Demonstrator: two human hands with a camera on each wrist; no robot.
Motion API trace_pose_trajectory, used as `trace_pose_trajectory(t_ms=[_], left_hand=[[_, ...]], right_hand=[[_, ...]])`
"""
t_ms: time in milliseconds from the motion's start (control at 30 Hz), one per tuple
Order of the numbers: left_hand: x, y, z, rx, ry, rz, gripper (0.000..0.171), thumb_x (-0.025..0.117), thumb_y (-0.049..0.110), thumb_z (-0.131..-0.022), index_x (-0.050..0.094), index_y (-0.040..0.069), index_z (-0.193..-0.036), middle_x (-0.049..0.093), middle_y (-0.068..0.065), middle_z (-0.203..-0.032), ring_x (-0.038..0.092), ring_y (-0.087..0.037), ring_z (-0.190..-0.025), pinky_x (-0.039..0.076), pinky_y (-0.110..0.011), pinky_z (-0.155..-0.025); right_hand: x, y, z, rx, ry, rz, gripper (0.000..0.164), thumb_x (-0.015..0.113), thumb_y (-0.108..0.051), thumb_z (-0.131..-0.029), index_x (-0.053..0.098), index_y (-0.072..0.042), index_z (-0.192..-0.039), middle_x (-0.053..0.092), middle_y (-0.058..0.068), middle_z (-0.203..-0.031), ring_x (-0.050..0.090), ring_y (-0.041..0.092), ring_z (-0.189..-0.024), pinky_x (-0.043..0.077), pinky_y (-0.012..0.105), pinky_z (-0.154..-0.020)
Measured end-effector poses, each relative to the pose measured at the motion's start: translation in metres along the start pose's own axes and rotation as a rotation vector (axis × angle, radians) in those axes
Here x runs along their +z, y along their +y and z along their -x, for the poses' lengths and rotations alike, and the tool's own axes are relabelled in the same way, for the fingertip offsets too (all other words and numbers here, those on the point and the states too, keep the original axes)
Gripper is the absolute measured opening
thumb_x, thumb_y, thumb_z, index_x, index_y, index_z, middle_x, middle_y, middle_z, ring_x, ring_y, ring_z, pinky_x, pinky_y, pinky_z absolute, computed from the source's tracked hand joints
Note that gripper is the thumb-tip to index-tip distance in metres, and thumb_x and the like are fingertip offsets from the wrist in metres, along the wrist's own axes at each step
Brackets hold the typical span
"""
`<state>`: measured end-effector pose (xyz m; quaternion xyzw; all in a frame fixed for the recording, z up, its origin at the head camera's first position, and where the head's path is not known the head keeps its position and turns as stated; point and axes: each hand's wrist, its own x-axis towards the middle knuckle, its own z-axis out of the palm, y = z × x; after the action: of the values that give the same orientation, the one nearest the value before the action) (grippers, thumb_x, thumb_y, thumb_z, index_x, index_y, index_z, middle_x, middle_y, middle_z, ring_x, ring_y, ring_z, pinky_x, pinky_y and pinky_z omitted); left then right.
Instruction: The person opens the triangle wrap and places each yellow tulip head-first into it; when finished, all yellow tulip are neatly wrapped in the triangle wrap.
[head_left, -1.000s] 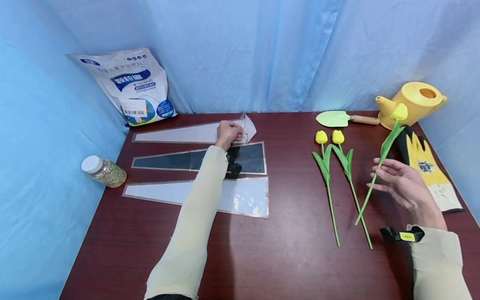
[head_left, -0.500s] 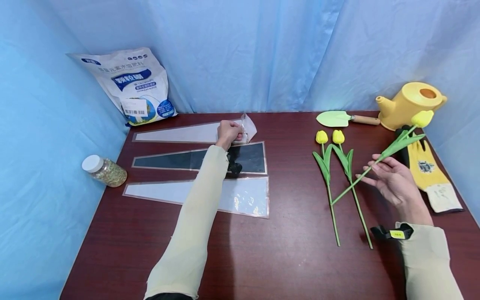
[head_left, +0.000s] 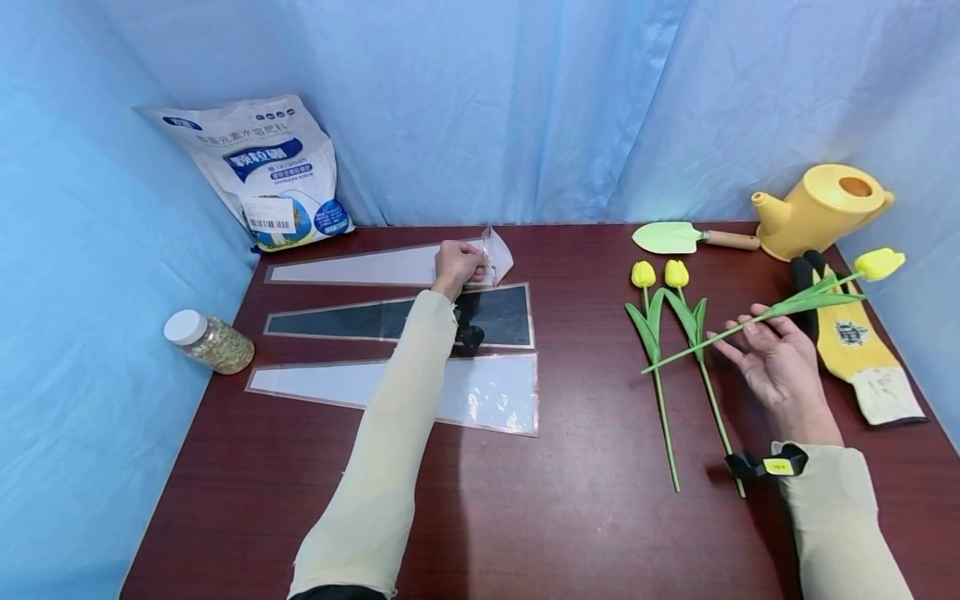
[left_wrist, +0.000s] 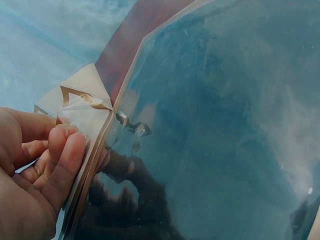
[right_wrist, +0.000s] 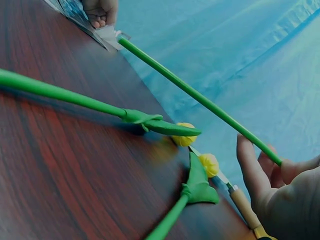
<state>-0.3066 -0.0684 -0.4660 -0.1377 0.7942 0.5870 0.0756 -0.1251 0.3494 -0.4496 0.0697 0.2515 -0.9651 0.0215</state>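
My right hand (head_left: 783, 375) holds a yellow artificial tulip (head_left: 806, 302) by its green stem between thumb and fingers, bloom to the right, stem end to the left. In the right wrist view its stem (right_wrist: 195, 95) runs up from the fingertips. Under it on the table lie two more yellow tulips, a left one (head_left: 649, 333) and a right one (head_left: 693, 333). With its fingertips, my left hand (head_left: 456, 265) pinches the wide end of a tapered white flower sleeve (head_left: 352, 268), whose opening stands raised and folded in the left wrist view (left_wrist: 82, 102).
A black sleeve (head_left: 337, 323) and another white sleeve (head_left: 322, 382) lie nearer. At left are a fertilizer bag (head_left: 262, 175) and a lidded jar (head_left: 217, 346). A trowel (head_left: 667, 237), yellow watering can (head_left: 825, 208) and yellow-black gloves (head_left: 855, 333) lie at right.
My right hand has moved left and turned the held tulip from near upright to nearly level, its stem end swinging left and up over the two lying tulips. My left hand stays put.
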Motion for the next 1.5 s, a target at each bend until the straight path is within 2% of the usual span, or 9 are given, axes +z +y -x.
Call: trace_pose_trajectory(t_ms=[133,433,767,1000,1200,1400,1500], left_hand=[[0.000,-0.001,0.000,0.003,-0.003,0.005,0.014,0.067,0.009,-0.093,0.075,0.000,-0.097,0.067,-0.003,-0.071,0.062,-0.007,-0.054,0.055,-0.019,-0.052],[0.000,-0.001,0.000,0.005,0.005,-0.011,0.015,0.067,0.011,-0.093,0.076,0.001,-0.098,0.068,-0.003,-0.071,0.063,-0.007,-0.055,0.056,-0.019,-0.054],[0.000,0.000,0.002,0.000,0.004,-0.009,0.015,0.066,0.011,-0.094,0.075,0.001,-0.098,0.068,-0.004,-0.073,0.063,-0.007,-0.055,0.056,-0.020,-0.054],[0.000,0.000,0.001,-0.001,-0.006,0.002,0.013,0.066,0.010,-0.093,0.075,0.001,-0.096,0.066,-0.002,-0.068,0.062,-0.007,-0.054,0.056,-0.020,-0.053],[-0.001,-0.001,0.001,0.015,-0.008,0.007,0.013,0.065,0.010,-0.093,0.075,0.001,-0.094,0.066,-0.002,-0.068,0.062,-0.008,-0.054,0.055,-0.021,-0.053],[-0.002,-0.001,0.003,0.016,-0.007,-0.011,0.014,0.065,0.010,-0.093,0.076,0.001,-0.096,0.067,-0.002,-0.069,0.062,-0.007,-0.054,0.056,-0.021,-0.054],[-0.002,-0.001,0.004,0.021,-0.008,-0.008,0.015,0.065,0.010,-0.094,0.075,0.001,-0.097,0.067,-0.002,-0.069,0.063,-0.006,-0.055,0.056,-0.021,-0.055]], right_hand=[[0.001,0.004,0.000,-0.013,0.042,-0.053,0.027,0.036,0.017,-0.099,0.056,0.003,-0.110,0.060,0.023,-0.090,0.066,0.038,-0.087,0.059,0.062,-0.077],[0.005,0.008,-0.001,-0.028,0.116,-0.070,0.028,0.039,0.018,-0.098,0.051,-0.003,-0.113,0.055,0.018,-0.096,0.063,0.035,-0.097,0.060,0.060,-0.075],[0.011,0.007,-0.003,-0.017,0.176,-0.081,0.033,0.042,0.015,-0.098,0.047,-0.011,-0.118,0.052,0.013,-0.107,0.057,0.028,-0.118,0.060,0.058,-0.075],[0.022,0.010,-0.009,-0.057,0.132,-0.060,0.029,0.043,0.016,-0.098,0.047,-0.008,-0.114,0.054,0.015,-0.096,0.059,0.032,-0.101,0.060,0.057,-0.076],[0.036,0.014,-0.019,-0.081,0.136,-0.046,0.029,0.045,0.017,-0.097,0.047,-0.008,-0.111,0.055,0.015,-0.093,0.060,0.032,-0.100,0.061,0.056,-0.073],[0.048,0.024,-0.032,-0.091,0.090,-0.084,0.024,0.043,0.019,-0.096,0.048,-0.003,-0.104,0.057,0.018,-0.086,0.063,0.035,-0.088,0.060,0.059,-0.075],[0.055,0.029,-0.038,-0.107,0.098,-0.094,0.024,0.043,0.021,-0.095,0.049,-0.001,-0.101,0.057,0.019,-0.085,0.064,0.035,-0.085,0.060,0.059,-0.073]])
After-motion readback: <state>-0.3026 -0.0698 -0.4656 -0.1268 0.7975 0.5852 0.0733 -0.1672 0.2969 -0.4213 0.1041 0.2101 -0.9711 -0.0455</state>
